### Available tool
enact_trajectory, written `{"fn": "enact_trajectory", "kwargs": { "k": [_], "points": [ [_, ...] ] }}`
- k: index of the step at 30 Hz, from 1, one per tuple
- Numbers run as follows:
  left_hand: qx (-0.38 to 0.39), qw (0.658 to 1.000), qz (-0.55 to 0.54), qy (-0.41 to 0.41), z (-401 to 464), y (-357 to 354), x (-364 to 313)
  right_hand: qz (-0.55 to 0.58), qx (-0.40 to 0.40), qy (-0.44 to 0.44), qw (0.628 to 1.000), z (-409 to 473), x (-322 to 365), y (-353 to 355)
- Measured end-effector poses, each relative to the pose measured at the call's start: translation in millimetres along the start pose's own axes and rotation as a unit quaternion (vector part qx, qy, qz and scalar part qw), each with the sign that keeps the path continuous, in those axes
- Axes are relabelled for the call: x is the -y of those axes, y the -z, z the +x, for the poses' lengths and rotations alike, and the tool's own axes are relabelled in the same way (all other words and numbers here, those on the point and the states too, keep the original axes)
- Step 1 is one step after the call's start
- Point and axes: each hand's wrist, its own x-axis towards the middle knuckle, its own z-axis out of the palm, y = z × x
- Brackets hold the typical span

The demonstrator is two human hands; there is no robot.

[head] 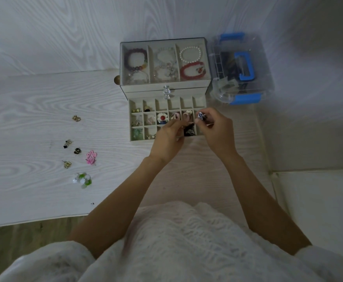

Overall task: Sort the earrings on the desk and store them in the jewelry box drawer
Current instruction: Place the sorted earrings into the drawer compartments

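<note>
Nearest the lens, white fuzzy sleeves [44, 261], bare forearms reaching toward the drawer [138, 139]. Right hand [217, 131] over the drawer's right end, thumb and forefinger pinched on a blue-and-white earring [201, 116] above the rightmost cells. Left hand [166, 137] over the drawer's front middle, fingers curled together at the dividers; cannot tell whether anything was held between them. Drawer pulled out from the jewelry box [164, 86], earrings already in many cells: a red-and-white flower [162, 118], pink pieces, green ones at the front left corner. Behind the drawer, under the box's clear lid, bracelets [192, 71] in three bays. Right of the box, touching or just beside it, a clear case [241, 68] with blue latches. Well left of the drawer, loose earrings on the desk [34, 102]: a gold one [76, 118], a black-and-gold one [77, 151], a pink flower [91, 157], a green-and-white cluster [83, 180].
</note>
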Motion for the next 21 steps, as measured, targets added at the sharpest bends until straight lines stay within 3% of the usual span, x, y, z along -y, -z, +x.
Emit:
{"fn": "enact_trajectory", "kwargs": {
  "k": [6, 9, 12, 15, 21],
  "points": [
    [-0.004, 0.988, 0.154, 0.011, -8, 4, 8, -0.172, 0.074, 0.011, 0.982, 4, -7, -16],
    [0.007, 0.986, 0.165, -0.008, -9, 3, 7, -0.158, 0.100, 0.004, 0.982, 5, -8, -19],
    [-0.012, 0.982, 0.184, -0.043, -9, 4, 7, -0.127, 0.075, 0.018, 0.989, 4, -8, -15],
    [-0.029, 0.978, 0.197, -0.058, -8, 3, 8, -0.189, 0.053, 0.047, 0.979, 2, -13, -12],
    [-0.040, 0.976, 0.206, -0.056, -9, 5, 8, -0.248, 0.098, 0.095, 0.959, -5, -20, -24]
  ]
}}
